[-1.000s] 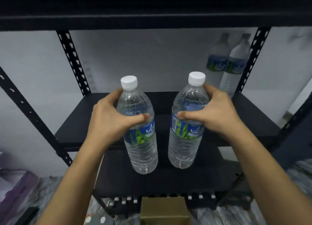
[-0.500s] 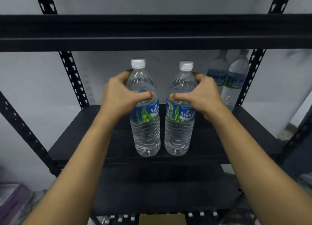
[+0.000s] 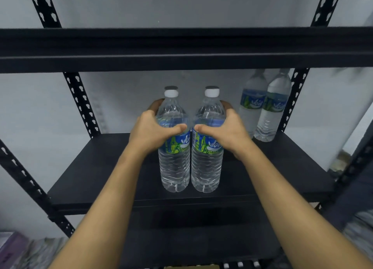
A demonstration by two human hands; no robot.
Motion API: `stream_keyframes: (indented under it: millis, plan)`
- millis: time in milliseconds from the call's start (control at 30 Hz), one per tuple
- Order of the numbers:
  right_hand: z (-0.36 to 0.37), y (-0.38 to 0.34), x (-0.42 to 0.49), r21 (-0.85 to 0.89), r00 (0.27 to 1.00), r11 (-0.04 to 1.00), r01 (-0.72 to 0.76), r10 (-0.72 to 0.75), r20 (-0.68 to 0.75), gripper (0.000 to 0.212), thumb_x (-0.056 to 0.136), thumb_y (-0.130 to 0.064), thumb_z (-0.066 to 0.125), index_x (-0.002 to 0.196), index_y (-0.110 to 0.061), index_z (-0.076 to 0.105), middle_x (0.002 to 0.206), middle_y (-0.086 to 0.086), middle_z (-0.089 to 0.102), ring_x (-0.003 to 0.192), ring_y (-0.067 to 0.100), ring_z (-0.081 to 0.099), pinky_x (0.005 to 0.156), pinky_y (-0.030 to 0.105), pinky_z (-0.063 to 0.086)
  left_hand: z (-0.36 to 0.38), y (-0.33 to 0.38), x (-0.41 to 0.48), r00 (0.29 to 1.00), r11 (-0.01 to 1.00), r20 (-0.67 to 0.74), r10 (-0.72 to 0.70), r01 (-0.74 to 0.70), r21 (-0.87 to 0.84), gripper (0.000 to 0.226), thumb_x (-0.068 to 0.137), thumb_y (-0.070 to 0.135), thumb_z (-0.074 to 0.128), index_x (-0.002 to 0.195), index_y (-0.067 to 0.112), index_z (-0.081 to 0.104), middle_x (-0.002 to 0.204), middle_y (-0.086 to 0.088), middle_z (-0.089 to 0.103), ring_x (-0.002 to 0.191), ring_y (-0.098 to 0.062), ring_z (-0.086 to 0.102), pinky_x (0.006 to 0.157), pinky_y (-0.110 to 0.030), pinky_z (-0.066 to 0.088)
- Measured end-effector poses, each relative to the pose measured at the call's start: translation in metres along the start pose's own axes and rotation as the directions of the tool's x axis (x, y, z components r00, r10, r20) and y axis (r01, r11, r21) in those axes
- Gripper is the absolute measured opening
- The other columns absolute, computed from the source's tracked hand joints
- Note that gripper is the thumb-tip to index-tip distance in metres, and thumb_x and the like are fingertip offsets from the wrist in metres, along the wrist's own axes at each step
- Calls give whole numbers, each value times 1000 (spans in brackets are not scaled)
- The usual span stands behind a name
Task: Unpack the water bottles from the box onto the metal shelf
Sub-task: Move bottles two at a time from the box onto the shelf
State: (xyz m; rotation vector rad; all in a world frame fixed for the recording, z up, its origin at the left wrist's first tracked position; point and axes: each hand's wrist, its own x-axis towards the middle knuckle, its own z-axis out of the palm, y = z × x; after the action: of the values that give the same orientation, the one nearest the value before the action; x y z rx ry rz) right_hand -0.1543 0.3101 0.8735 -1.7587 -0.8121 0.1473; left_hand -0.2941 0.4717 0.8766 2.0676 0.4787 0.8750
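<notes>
Two clear water bottles with white caps and blue-green labels stand upright side by side on the black metal shelf point(image 3: 105, 167). My left hand point(image 3: 150, 133) is wrapped around the left bottle point(image 3: 174, 167) at its shoulder. My right hand point(image 3: 229, 134) grips the right bottle point(image 3: 206, 167) the same way. The bottles' bases rest near the shelf's front edge, almost touching each other. The box shows only as a brown sliver point(image 3: 191, 266) at the bottom edge.
Two more bottles point(image 3: 264, 111) stand at the shelf's back right corner by the perforated upright point(image 3: 292, 101). An upper shelf beam point(image 3: 181, 50) runs just above the caps. A lower shelf point(image 3: 191, 238) lies beneath. Cluttered items sit at the floor's left and right.
Both hands carried the bottles up and forward from in front of the rack onto the middle shelf and brought them closer together. The view tilted upward.
</notes>
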Motion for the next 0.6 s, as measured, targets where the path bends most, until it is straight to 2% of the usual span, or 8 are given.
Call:
stream_keyframes:
  millis: [67, 133, 200, 267, 333, 433, 500, 600]
  plan:
    - [2, 6, -4, 16, 1000, 1000, 15, -15, -14, 84, 51, -54, 87, 119, -30, 44, 121, -5, 62, 109, 15, 62, 92, 39, 55, 0, -3, -2, 1000, 1000, -1, -9, 9, -1, 91, 45, 68, 85, 125, 39, 53, 110, 15, 71, 99, -11, 71, 85, -42, 60]
    - [2, 12, -8, 56, 998, 998, 30, -27, -50, 93, 53, -56, 86, 130, -28, 42, 125, -7, 59, 113, 12, 59, 95, 37, 53, 0, -6, -7, 1000, 1000, -6, -13, 13, -25, 87, 48, 69, 84, 124, 43, 52, 111, 18, 69, 100, -9, 70, 85, -42, 60]
    - [2, 18, -17, 105, 997, 993, 53, -47, -64, 87, 58, -51, 86, 131, -30, 44, 122, -11, 60, 111, 7, 60, 96, 35, 53, 2, -10, -15, 999, 996, -23, -22, 20, -84, 83, 52, 67, 84, 125, 45, 52, 113, 22, 68, 101, -3, 69, 87, -40, 60]
    - [3, 30, -25, 176, 996, 981, 78, -69, -61, 80, 59, -49, 86, 127, -36, 45, 122, -13, 60, 111, 3, 60, 96, 33, 53, 5, -16, -24, 999, 987, -42, -33, 26, -160, 72, 58, 59, 86, 122, 47, 54, 111, 24, 68, 99, 4, 68, 87, -35, 60]
    - [6, 47, -32, 228, 997, 971, 70, -59, -53, 81, 60, -43, 87, 129, -34, 45, 126, -12, 58, 113, 4, 60, 95, 29, 53, 10, -26, -35, 997, 977, -58, -41, 28, -213, 66, 64, 48, 85, 121, 48, 52, 111, 25, 67, 100, 4, 68, 85, -26, 60]
    - [15, 77, -45, 246, 999, 969, 20, -12, -34, 92, 58, -42, 86, 137, -28, 42, 132, -8, 56, 117, 5, 57, 96, 26, 50, 24, -52, -53, 996, 964, -49, -78, 62, -260, 83, 67, 36, 85, 140, 33, 44, 128, 14, 61, 114, -6, 63, 79, -17, 56]
    - [22, 96, -54, 244, 1000, 970, -3, 8, -20, 90, 58, -39, 87, 136, -29, 43, 132, -8, 57, 117, 6, 58, 97, 25, 50, 34, -73, -66, 992, 942, -36, -125, 107, -319, 87, 66, 34, 85, 143, 28, 43, 131, 6, 61, 119, -13, 62, 83, -23, 57]
    - [29, 117, -61, 233, 1000, 972, -21, 20, 4, 95, 59, -33, 91, 139, -29, 40, 132, -13, 56, 117, 1, 56, 99, 25, 47, 46, -98, -81, 982, 933, 10, -188, 182, -312, 88, 67, 41, 89, 141, 36, 43, 129, 10, 63, 119, -10, 62, 96, -37, 55]
